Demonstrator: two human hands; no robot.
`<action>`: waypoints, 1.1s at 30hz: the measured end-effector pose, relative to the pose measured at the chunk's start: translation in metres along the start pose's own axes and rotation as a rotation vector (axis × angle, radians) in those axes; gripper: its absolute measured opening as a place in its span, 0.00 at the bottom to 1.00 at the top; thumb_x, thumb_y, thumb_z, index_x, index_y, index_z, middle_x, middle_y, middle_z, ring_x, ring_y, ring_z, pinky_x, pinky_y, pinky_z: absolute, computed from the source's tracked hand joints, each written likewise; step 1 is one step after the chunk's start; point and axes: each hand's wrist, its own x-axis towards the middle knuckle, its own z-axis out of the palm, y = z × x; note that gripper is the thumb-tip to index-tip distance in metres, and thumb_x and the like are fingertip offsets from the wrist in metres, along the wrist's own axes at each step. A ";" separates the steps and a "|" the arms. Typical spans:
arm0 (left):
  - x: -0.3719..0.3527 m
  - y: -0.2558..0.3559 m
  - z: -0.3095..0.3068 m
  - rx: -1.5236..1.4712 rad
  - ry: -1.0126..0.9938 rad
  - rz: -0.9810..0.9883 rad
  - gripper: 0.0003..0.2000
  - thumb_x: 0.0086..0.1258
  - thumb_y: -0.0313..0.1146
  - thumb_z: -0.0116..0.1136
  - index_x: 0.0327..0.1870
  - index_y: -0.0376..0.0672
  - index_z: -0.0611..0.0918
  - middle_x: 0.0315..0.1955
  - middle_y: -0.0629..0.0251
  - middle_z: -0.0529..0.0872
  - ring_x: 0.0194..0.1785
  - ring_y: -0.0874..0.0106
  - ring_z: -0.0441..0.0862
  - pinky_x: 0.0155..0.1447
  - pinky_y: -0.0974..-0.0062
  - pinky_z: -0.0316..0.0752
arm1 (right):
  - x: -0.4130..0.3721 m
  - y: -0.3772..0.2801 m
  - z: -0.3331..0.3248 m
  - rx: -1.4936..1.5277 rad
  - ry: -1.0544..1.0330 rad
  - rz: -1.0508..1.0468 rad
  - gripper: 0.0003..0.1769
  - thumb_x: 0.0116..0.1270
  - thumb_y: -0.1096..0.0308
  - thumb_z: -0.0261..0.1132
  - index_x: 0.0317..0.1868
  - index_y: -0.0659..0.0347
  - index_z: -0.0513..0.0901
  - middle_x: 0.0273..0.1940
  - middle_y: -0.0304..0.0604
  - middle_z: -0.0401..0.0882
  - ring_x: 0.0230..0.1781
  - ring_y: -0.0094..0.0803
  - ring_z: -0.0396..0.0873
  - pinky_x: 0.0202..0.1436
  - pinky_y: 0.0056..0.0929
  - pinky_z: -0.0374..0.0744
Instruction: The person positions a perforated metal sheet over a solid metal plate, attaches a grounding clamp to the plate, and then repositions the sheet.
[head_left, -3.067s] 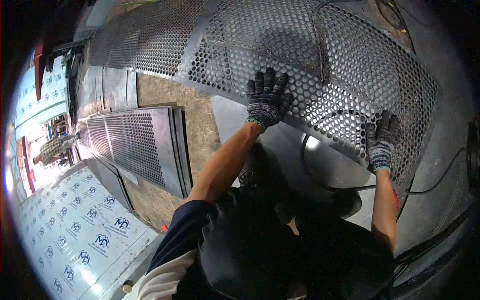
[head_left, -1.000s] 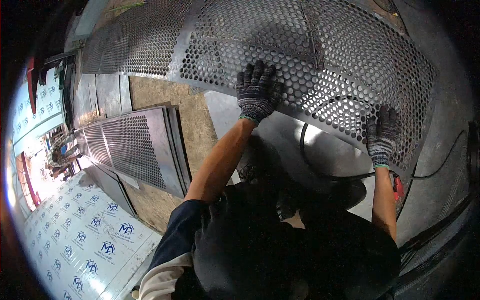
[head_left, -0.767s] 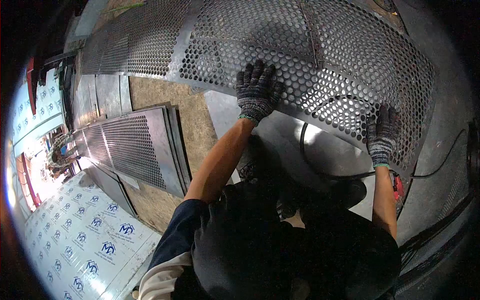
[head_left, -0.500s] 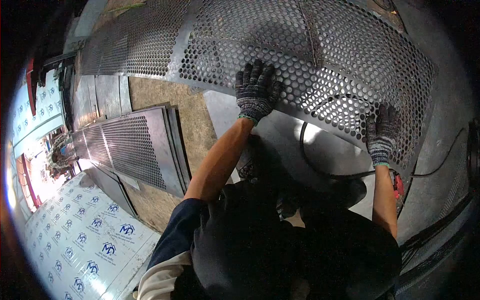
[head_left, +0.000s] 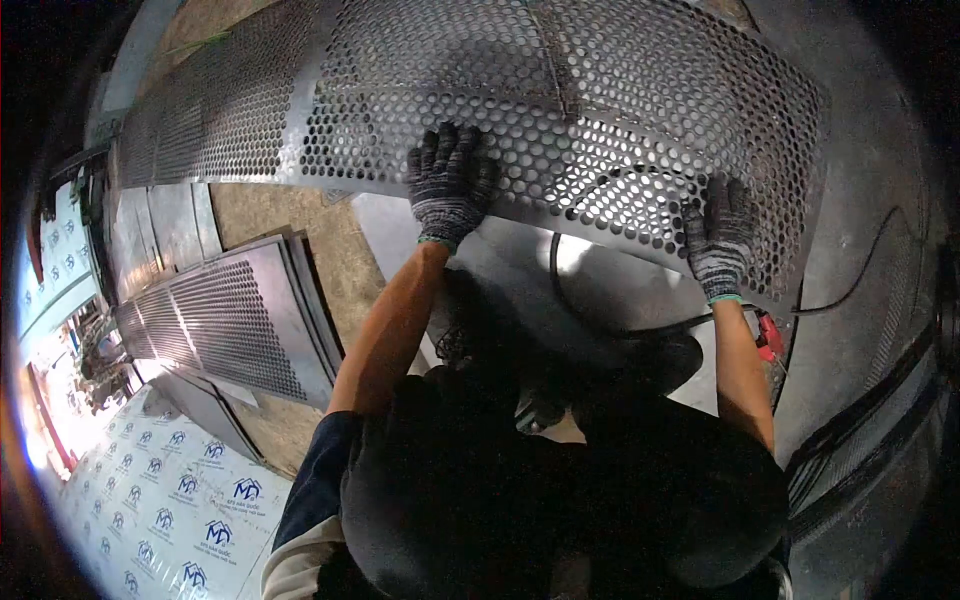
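Note:
A large grey perforated metal sheet (head_left: 640, 90), covered in round holes, stretches across the upper part of the view. My left hand (head_left: 450, 190), in a dark knitted glove, lies palm down over its near edge with the fingers stretched forward. Further right, my right hand (head_left: 718, 240) wears a matching glove and rests flat on the holes near the sheet's right end. A black cable (head_left: 600, 318) loops below the near edge, and a red clamp-like piece (head_left: 768, 337) sits just beyond my right wrist.
To the left, a stack of smaller perforated panels (head_left: 215, 310) lies on the brown floor. A printed white-and-blue wrapped pile (head_left: 170, 500) fills the lower left. Dark cables (head_left: 870, 440) run along the right. Another person (head_left: 95, 345) is at the far left.
The whole scene has shifted left in the view as the camera turned. Both hands keep about the same places on the perforated sheet.

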 end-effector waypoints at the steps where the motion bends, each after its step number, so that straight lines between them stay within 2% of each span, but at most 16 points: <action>1: 0.000 -0.001 0.001 0.030 -0.004 0.019 0.28 0.71 0.56 0.56 0.68 0.53 0.80 0.70 0.53 0.76 0.73 0.49 0.69 0.75 0.47 0.60 | -0.001 -0.001 0.003 0.034 0.025 0.008 0.36 0.74 0.47 0.60 0.75 0.59 0.71 0.76 0.56 0.66 0.78 0.55 0.61 0.81 0.55 0.55; 2: -0.002 -0.002 0.003 0.047 -0.007 0.016 0.28 0.71 0.56 0.56 0.68 0.53 0.80 0.70 0.53 0.76 0.73 0.49 0.69 0.75 0.47 0.60 | -0.001 -0.001 0.006 0.051 0.025 0.006 0.36 0.74 0.47 0.60 0.75 0.59 0.71 0.76 0.56 0.66 0.78 0.55 0.61 0.81 0.55 0.55; 4: -0.004 -0.003 0.005 -0.003 0.105 0.024 0.28 0.71 0.55 0.57 0.68 0.53 0.80 0.68 0.54 0.77 0.72 0.49 0.70 0.74 0.46 0.61 | -0.001 0.003 0.008 -0.032 -0.054 -0.004 0.38 0.76 0.44 0.57 0.77 0.58 0.68 0.76 0.63 0.64 0.78 0.57 0.61 0.82 0.56 0.53; 5: -0.005 -0.004 0.005 -0.068 0.124 0.018 0.27 0.70 0.54 0.59 0.68 0.53 0.79 0.67 0.54 0.78 0.71 0.49 0.71 0.74 0.46 0.61 | -0.004 0.003 0.010 -0.003 0.037 -0.038 0.38 0.76 0.44 0.58 0.78 0.58 0.67 0.77 0.61 0.63 0.79 0.56 0.59 0.82 0.56 0.52; 6: -0.004 -0.004 0.003 -0.059 0.124 0.018 0.27 0.70 0.54 0.59 0.68 0.53 0.79 0.67 0.54 0.78 0.71 0.49 0.71 0.74 0.46 0.61 | -0.003 0.001 0.008 0.005 0.038 -0.038 0.38 0.76 0.44 0.58 0.78 0.58 0.67 0.77 0.61 0.63 0.79 0.56 0.59 0.82 0.56 0.52; 8: -0.004 -0.002 0.001 -0.055 0.096 0.028 0.27 0.70 0.53 0.61 0.67 0.53 0.80 0.67 0.54 0.78 0.71 0.48 0.71 0.73 0.46 0.61 | -0.001 0.000 0.001 -0.048 -0.097 0.011 0.38 0.76 0.45 0.57 0.79 0.58 0.66 0.78 0.59 0.61 0.80 0.55 0.58 0.83 0.56 0.52; 9: -0.002 -0.001 0.001 -0.050 0.073 0.020 0.27 0.70 0.54 0.60 0.67 0.53 0.80 0.68 0.53 0.78 0.71 0.48 0.71 0.74 0.45 0.60 | -0.002 -0.001 0.003 0.020 0.000 -0.020 0.37 0.76 0.46 0.57 0.78 0.59 0.67 0.77 0.59 0.62 0.79 0.55 0.58 0.82 0.56 0.53; 13: -0.004 0.000 0.000 -0.080 0.057 0.008 0.27 0.71 0.52 0.58 0.68 0.53 0.79 0.69 0.49 0.76 0.72 0.46 0.70 0.75 0.42 0.58 | 0.001 -0.003 -0.002 0.033 0.003 -0.016 0.36 0.76 0.46 0.58 0.77 0.58 0.69 0.76 0.61 0.65 0.79 0.55 0.60 0.82 0.57 0.53; 15: -0.004 -0.001 -0.001 -0.085 0.084 0.012 0.28 0.70 0.56 0.58 0.68 0.54 0.79 0.68 0.53 0.77 0.72 0.48 0.70 0.75 0.45 0.59 | 0.003 -0.007 -0.008 0.011 -0.059 0.019 0.36 0.76 0.46 0.58 0.76 0.59 0.69 0.75 0.62 0.65 0.78 0.55 0.61 0.82 0.56 0.53; 20: -0.002 0.000 0.000 -0.008 0.033 -0.006 0.29 0.71 0.57 0.57 0.70 0.54 0.78 0.70 0.53 0.75 0.74 0.49 0.68 0.75 0.46 0.58 | 0.002 -0.003 0.001 0.033 -0.019 0.019 0.36 0.76 0.45 0.58 0.77 0.57 0.69 0.75 0.62 0.64 0.78 0.57 0.61 0.81 0.55 0.55; 22: -0.002 0.000 -0.002 0.013 0.011 -0.004 0.29 0.71 0.57 0.57 0.70 0.54 0.77 0.71 0.53 0.75 0.75 0.50 0.68 0.76 0.46 0.58 | 0.000 -0.003 -0.001 0.006 -0.013 -0.011 0.37 0.76 0.51 0.60 0.78 0.60 0.65 0.76 0.63 0.62 0.79 0.56 0.59 0.82 0.53 0.56; 26: -0.004 -0.001 0.002 -0.048 0.030 -0.011 0.29 0.71 0.56 0.56 0.70 0.54 0.78 0.71 0.55 0.75 0.75 0.51 0.67 0.76 0.46 0.58 | 0.000 -0.002 -0.001 0.020 -0.035 -0.007 0.37 0.76 0.51 0.59 0.79 0.59 0.65 0.77 0.63 0.61 0.79 0.56 0.58 0.82 0.53 0.55; 28: -0.004 -0.001 0.001 -0.067 0.045 -0.012 0.29 0.72 0.56 0.56 0.70 0.55 0.78 0.71 0.55 0.75 0.75 0.51 0.67 0.76 0.46 0.58 | 0.001 -0.001 0.001 0.052 -0.016 0.011 0.38 0.75 0.45 0.59 0.77 0.58 0.68 0.76 0.63 0.64 0.78 0.57 0.61 0.81 0.55 0.55; 33: -0.006 0.000 -0.001 -0.078 0.032 -0.023 0.28 0.72 0.55 0.57 0.71 0.56 0.78 0.72 0.55 0.75 0.75 0.50 0.67 0.79 0.46 0.55 | 0.001 -0.001 0.001 -0.018 -0.077 0.027 0.38 0.75 0.43 0.58 0.77 0.59 0.68 0.76 0.63 0.64 0.78 0.57 0.61 0.82 0.55 0.54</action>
